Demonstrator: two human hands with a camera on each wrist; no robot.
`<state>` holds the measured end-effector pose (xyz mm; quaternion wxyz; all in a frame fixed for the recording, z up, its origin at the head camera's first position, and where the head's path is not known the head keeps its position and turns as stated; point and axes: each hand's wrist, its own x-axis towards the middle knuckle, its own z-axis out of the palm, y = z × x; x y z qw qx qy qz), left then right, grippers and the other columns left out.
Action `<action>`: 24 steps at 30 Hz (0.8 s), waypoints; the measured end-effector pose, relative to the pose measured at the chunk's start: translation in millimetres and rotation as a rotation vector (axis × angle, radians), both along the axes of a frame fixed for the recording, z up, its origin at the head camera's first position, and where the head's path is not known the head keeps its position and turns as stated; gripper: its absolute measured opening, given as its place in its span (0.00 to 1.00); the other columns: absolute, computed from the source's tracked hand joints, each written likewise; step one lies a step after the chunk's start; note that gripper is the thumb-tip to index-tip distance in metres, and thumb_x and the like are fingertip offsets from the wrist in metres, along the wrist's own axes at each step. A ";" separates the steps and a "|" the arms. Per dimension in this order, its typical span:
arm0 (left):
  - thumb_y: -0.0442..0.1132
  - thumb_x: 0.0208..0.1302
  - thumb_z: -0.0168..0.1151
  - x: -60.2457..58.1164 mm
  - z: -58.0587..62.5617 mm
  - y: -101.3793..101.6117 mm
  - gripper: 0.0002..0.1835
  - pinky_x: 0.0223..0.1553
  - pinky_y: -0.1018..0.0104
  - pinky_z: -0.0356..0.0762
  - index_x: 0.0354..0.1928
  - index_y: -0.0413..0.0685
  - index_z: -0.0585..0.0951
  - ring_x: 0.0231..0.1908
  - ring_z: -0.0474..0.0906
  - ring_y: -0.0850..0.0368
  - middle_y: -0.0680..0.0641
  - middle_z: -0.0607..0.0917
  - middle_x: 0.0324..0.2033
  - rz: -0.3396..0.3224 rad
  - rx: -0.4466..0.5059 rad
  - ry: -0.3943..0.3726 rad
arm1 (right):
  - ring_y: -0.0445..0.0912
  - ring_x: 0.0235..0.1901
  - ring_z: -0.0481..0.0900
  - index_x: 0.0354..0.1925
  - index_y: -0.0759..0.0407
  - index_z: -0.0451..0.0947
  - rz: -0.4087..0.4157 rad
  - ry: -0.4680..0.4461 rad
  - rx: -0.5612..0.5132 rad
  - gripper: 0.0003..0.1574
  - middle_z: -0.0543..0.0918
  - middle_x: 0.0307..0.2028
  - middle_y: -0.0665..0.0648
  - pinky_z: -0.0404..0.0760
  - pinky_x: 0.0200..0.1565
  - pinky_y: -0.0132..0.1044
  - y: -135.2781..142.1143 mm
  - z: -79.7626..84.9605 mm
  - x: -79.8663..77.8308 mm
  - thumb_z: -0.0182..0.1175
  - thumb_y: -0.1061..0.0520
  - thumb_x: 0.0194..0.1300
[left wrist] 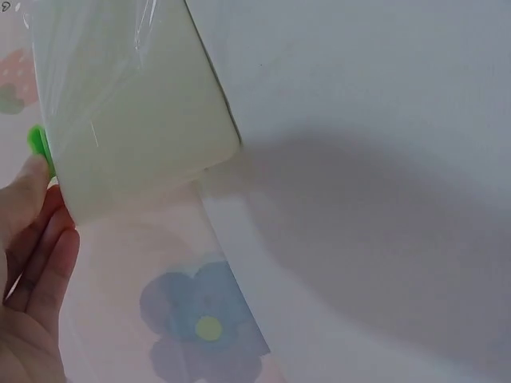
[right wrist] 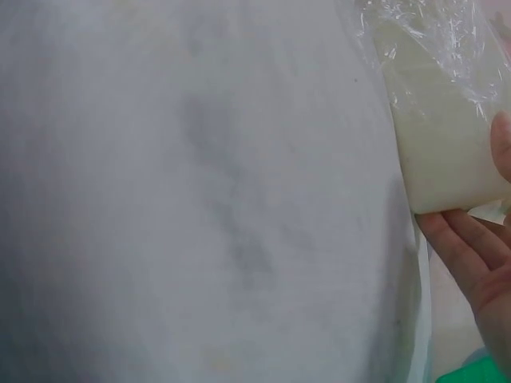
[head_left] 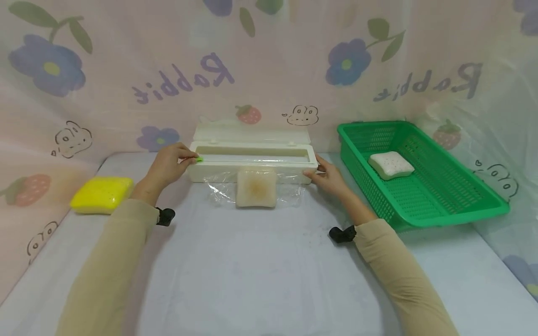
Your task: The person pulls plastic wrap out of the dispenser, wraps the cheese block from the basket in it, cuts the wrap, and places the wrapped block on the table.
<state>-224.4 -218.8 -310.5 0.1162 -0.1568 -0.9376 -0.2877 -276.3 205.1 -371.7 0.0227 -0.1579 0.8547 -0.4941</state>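
A cream cling film dispenser (head_left: 195, 176) stands at the back of the table, its lid (head_left: 252, 134) raised. At its left end my left hand (head_left: 168, 164) pinches a small green slide cutter (head_left: 199, 159) between thumb and fingers, also seen in the left wrist view as a green tab (left wrist: 38, 144). My right hand (head_left: 329, 178) grips the dispenser's right end, thumb on the front and fingers round the side. Clear cling film (head_left: 222, 192) hangs from the dispenser's front edge over a pale, square, bread-like piece (head_left: 256, 190) with a brown middle.
To the right is a green perforated basket (head_left: 454, 219) with a pale speckled square piece (head_left: 391, 165) inside. A yellow spongy block (head_left: 102, 195) lies left, beside my left forearm. Behind the dispenser hangs a printed curtain (head_left: 269, 65).
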 end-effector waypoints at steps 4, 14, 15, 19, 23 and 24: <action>0.30 0.64 0.60 1.1 1.4 -6.5 0.11 0.46 0.47 0.73 0.45 0.31 0.82 0.45 0.77 0.37 0.35 0.80 0.42 -0.010 -0.008 0.010 | 0.64 0.54 0.78 0.73 0.61 0.50 0.004 0.017 -0.004 0.45 0.71 0.62 0.73 0.81 0.42 0.30 -1.7 -0.3 -0.3 0.61 0.58 0.66; 0.27 0.64 0.59 4.5 -2.6 -16.4 0.09 0.43 0.44 0.76 0.43 0.27 0.82 0.40 0.77 0.35 0.31 0.80 0.40 0.015 0.013 0.080 | 0.64 0.54 0.78 0.74 0.56 0.49 -0.006 -0.045 -0.012 0.47 0.71 0.61 0.73 0.82 0.49 0.42 1.5 0.4 -3.8 0.61 0.56 0.66; 0.27 0.63 0.59 4.4 -4.5 -15.8 0.09 0.43 0.45 0.77 0.43 0.27 0.82 0.40 0.78 0.35 0.30 0.80 0.40 0.020 0.024 0.085 | 0.64 0.55 0.77 0.75 0.55 0.49 -0.008 -0.079 -0.021 0.47 0.71 0.61 0.73 0.80 0.52 0.46 2.1 1.8 -2.4 0.62 0.55 0.65; 0.26 0.64 0.59 5.2 -11.7 -12.9 0.09 0.44 0.44 0.77 0.44 0.28 0.82 0.41 0.78 0.34 0.31 0.81 0.41 0.059 0.071 0.070 | 0.62 0.58 0.75 0.75 0.57 0.47 0.020 -0.218 -0.011 0.48 0.67 0.65 0.71 0.75 0.59 0.52 6.4 10.7 7.2 0.60 0.51 0.66; 0.28 0.66 0.55 12.1 -11.6 -5.2 0.12 0.44 0.44 0.77 0.49 0.31 0.81 0.42 0.77 0.35 0.32 0.79 0.44 0.144 0.099 0.025 | 0.62 0.61 0.72 0.75 0.58 0.44 0.068 -0.332 -0.028 0.50 0.60 0.69 0.69 0.69 0.64 0.53 12.0 21.0 12.9 0.59 0.48 0.67; 0.29 0.67 0.54 14.2 -11.1 -2.3 0.14 0.44 0.44 0.76 0.51 0.32 0.80 0.42 0.76 0.35 0.31 0.78 0.45 0.165 0.103 0.015 | 0.62 0.62 0.70 0.75 0.57 0.43 0.067 -0.347 -0.028 0.51 0.59 0.70 0.68 0.66 0.65 0.54 13.2 23.2 13.9 0.59 0.47 0.67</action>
